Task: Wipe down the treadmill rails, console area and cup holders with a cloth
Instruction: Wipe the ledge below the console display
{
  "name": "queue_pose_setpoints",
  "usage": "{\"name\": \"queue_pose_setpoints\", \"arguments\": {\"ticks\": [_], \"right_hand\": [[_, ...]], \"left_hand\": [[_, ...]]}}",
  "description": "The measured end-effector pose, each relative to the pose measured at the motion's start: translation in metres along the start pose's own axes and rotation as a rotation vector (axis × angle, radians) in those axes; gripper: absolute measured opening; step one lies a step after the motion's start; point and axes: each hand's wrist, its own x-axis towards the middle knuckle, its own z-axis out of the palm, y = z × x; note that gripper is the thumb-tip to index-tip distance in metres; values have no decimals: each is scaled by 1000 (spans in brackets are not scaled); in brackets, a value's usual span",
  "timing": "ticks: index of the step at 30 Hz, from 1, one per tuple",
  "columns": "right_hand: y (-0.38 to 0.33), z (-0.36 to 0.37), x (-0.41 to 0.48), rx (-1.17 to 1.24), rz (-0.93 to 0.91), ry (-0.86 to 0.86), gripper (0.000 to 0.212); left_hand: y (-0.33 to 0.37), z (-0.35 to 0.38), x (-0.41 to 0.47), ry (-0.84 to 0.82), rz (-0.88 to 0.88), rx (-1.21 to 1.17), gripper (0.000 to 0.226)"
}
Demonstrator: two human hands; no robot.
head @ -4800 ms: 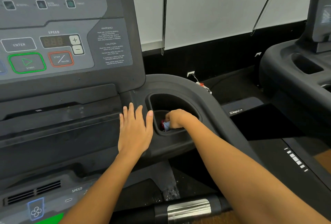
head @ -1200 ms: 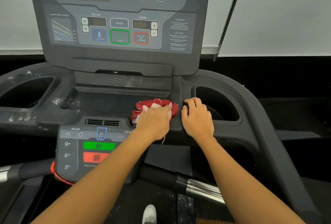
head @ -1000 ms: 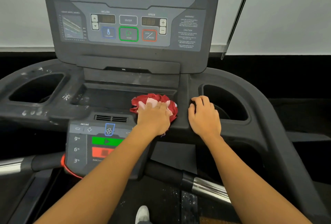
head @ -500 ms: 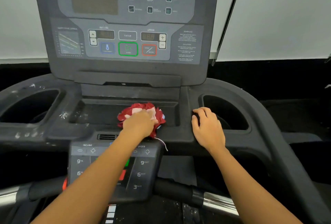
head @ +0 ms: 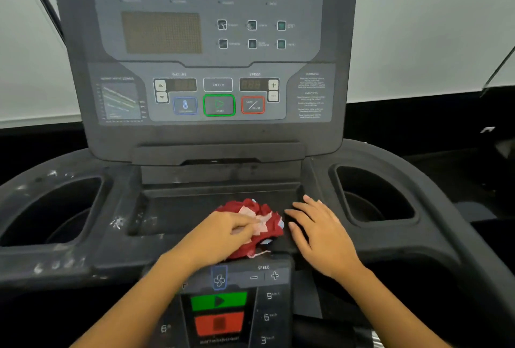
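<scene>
Left hand (head: pixel 220 236) grips the red cloth (head: pixel 263 215), right hand (head: pixel 320 232) lying flat just beside it.

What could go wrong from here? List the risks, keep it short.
1. The left hand holds the red cloth at the front edge of the tray, right above the lower control panel. A slip downward could press its speed keys or the green start button.
2. A loose thread hangs from the cloth over that panel and could snag.
3. White specks mark the rim by the left cup holder; that side may get skipped.
</scene>
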Motion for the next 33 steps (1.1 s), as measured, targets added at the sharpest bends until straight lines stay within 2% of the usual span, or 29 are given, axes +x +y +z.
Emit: {"name": "queue_pose_setpoints", "arguments": {"ticks": [5,8,16,20,23,25,27,30,33], "right_hand": [[-5,-2,2,8,46,-12,42],[-9,-3,2,3,60,6,41],[-15,-4,4,-15,75,-37,45],[-14,-6,6,1,83,-80,51],[-20,-4,11,27,125,-52,50],[-24,-1,13,18,160,-11,47],[-24,1,13,15,175,9,44],[-22,1,13,12,175,10,41],[-21,3,13,15,173,23,39]], "left_hand": [[-46,-36,-7,-126,12,91,32],[-49,-41,4,-192,76,184,37],[-20,-24,21,-110,141,117,31],[-39,-42,1,-97,93,125,32],[-52,-54,-11,-83,2,179,28],[-49,-54,-9,-17,-18,323,20],[-40,-46,1,154,59,381,22],[-28,-35,25,421,303,356,33],[-21,-25,55,465,538,511,21]]}}
